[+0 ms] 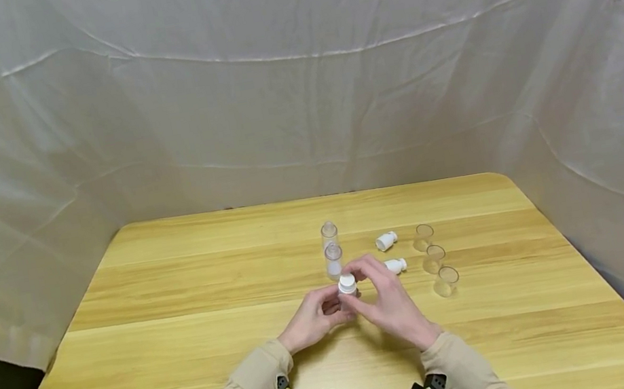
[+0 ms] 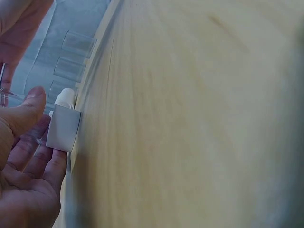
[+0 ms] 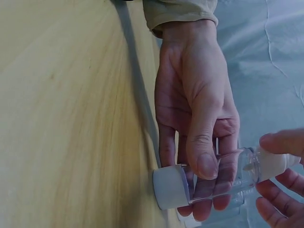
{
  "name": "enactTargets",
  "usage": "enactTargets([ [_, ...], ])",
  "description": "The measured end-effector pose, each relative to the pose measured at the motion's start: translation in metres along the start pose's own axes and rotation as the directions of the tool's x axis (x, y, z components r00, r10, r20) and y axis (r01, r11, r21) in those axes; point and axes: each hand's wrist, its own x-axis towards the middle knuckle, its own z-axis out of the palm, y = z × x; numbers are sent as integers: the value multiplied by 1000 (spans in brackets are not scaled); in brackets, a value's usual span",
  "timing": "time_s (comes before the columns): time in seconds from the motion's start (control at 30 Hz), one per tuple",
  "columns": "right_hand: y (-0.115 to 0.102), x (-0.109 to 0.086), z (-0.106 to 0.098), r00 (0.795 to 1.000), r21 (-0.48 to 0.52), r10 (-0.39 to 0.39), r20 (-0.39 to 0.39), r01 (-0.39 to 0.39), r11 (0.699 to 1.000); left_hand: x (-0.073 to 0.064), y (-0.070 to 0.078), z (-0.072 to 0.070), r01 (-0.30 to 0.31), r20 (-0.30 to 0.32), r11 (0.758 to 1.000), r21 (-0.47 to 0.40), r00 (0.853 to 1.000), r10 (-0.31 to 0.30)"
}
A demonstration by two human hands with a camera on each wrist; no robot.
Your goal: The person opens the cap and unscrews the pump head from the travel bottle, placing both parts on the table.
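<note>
My left hand (image 1: 312, 320) grips a small clear bottle (image 3: 202, 186) with its thumb on one side and fingers on the other. This bottle has a white base (image 3: 170, 186), also turned toward the camera in the left wrist view. A white pump top (image 3: 271, 164) sits at the bottle's neck, pinched between the thumb and fingers of my right hand (image 1: 391, 305). In the head view the white top points upward, and the hands hide most of the bottle.
Two clear bottles (image 1: 334, 264) stand just beyond the hands. Two white pump tops (image 1: 386, 241) lie on their sides to the right. Past them, three clear caps (image 1: 446, 283) form a row on the wooden table (image 1: 181, 299). Pale sheeting (image 1: 297, 107) hangs around the table.
</note>
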Motion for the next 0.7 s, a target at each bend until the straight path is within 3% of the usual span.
enactTargets([
  [0.7,1,0,1,1000,24,1,19,-1,1000,0,0,0,9,8,1000,-2,1000,-9],
])
